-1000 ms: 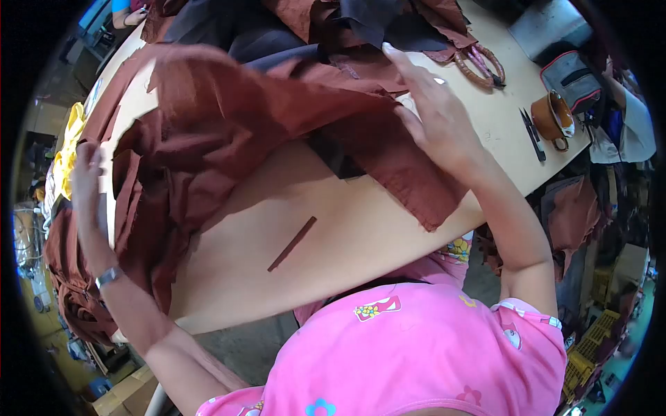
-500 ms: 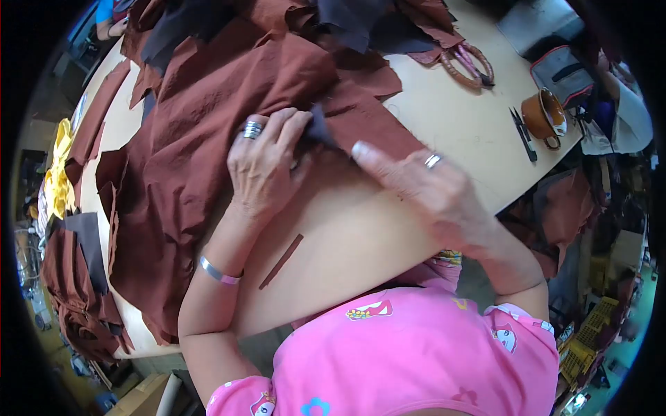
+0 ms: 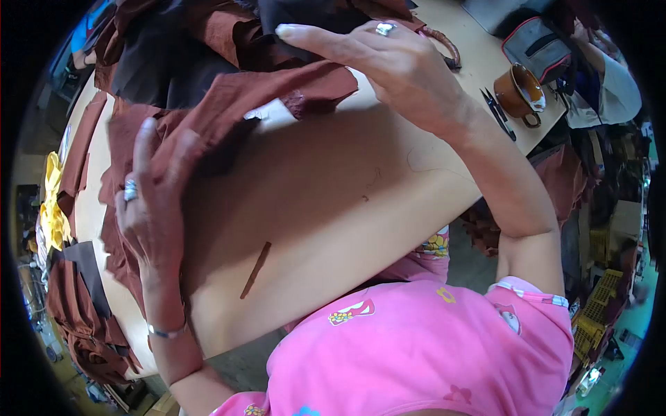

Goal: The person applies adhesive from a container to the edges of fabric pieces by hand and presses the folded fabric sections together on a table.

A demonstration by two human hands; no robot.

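Note:
My left hand [image 3: 149,218] lies over the left part of a reddish-brown cloth [image 3: 232,104], its fingers stretched out and spread. The cloth is rumpled and bends in an arc across the table, its far end hanging beside my right hand [image 3: 413,76]. That hand is raised over the back of the table, index finger stretched out to the left above dark cloth [image 3: 298,17]. Its other fingers are partly hidden beneath the palm, and I see no cloth gripped there. A narrow brown strip [image 3: 256,270] lies on the tabletop [image 3: 333,243] in front of me.
More brown and dark cloth [image 3: 163,59] is heaped at the back left. On the right are a brown mug [image 3: 515,93], pens [image 3: 498,114], a grey pouch [image 3: 541,48] and a ring-shaped handle [image 3: 444,45]. Yellow cloth [image 3: 52,201] hangs at the left edge.
My hands have moved apart, the left toward the left and nearer me, the right upward and away. The brown cloth has shifted back and left, baring more tabletop.

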